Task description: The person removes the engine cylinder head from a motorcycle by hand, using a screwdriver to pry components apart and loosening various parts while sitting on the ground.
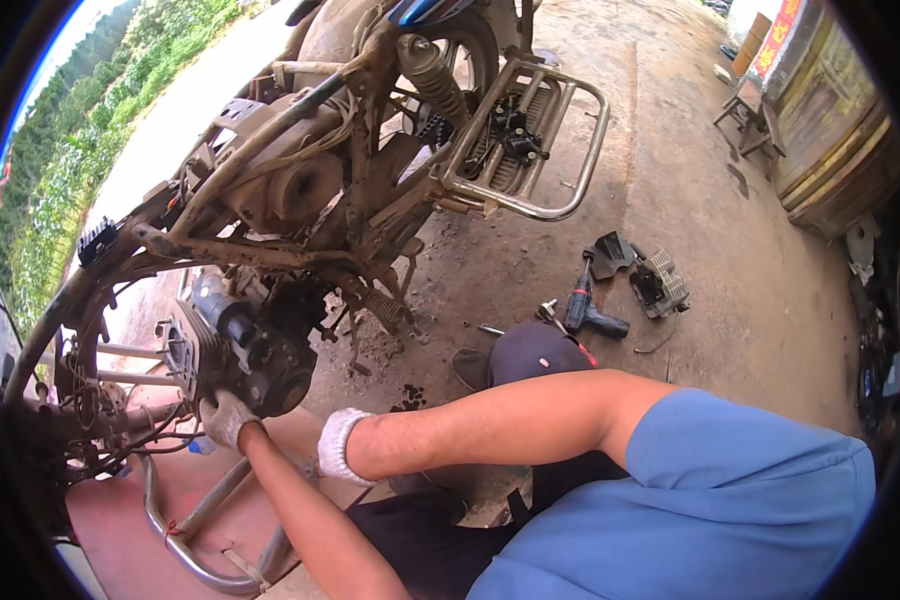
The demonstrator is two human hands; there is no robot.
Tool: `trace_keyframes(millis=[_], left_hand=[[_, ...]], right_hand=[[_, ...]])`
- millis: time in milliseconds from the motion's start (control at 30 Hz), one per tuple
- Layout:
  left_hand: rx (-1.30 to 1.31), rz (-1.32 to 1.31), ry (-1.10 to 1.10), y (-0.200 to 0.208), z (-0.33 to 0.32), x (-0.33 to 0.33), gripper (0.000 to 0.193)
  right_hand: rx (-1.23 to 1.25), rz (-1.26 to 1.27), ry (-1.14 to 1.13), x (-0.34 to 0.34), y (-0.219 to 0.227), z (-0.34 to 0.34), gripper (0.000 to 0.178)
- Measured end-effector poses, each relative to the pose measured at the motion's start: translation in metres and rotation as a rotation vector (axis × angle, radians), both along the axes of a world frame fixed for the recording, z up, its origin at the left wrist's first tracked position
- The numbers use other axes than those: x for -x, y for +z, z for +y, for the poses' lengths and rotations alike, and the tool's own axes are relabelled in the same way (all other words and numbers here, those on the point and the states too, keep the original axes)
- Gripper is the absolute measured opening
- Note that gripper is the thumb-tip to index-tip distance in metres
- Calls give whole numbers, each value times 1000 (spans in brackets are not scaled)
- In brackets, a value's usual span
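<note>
Engine (255, 350): dark, greasy block low in the bike frame, left of centre, finned cylinder part on its left side.
Left hand (226, 416): white work glove, pressed against the engine's lower edge; fingers curled onto the casing, looks like a grip, can't tell how tight.
Right hand (342, 446): only the white glove cuff in view just right of the left wrist, well below the engine; fingers hidden, can't tell whether apart or together.
Motorcycle (340, 170): stripped, dusty, frame tubes and wiring bare, rear shock and wheel at top.
Side rack (560, 150): bent grey tube loop, sticking out right of the frame.
Crash bar (185, 530): curved metal tube low left, under the forearms, over red-brown ground.
Concrete floor (670, 180): dusty, oil-stained near the bike.
Cordless drill (585, 305): lying on the floor right of the bike, dark body.
Engine parts (658, 283): finned part and a dark cover just beside the drill.
Cap (530, 352): dark, between drill and right arm.
Sleeve (730, 480): blue, lower right.
</note>
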State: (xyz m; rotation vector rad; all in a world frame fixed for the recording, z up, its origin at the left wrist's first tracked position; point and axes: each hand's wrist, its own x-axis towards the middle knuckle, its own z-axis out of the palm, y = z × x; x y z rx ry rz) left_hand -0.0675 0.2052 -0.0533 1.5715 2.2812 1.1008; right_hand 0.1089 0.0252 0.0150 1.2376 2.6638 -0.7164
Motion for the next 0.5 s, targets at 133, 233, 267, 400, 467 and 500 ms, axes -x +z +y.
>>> trace_keyframes(millis=[133,233,267,400,467,500], left_hand=[[13,36,22,-11,12,11,55],[30,101,52,-17,16,15,60],[43,111,54,-17,17,15,60],[44,121,34,-17,16,17,59],[28,96,29,-18,17,18,58],[2,87,30,-20,17,18,58]], right_hand=[[-38,-19,44,12,-15,4,35],[-28,-3,46,15,-21,5,36],[-27,-3,44,15,-22,5,36],[-29,0,56,14,-20,4,37],[-26,-5,59,15,-19,4,38],[-27,-3,63,15,-19,3,38]])
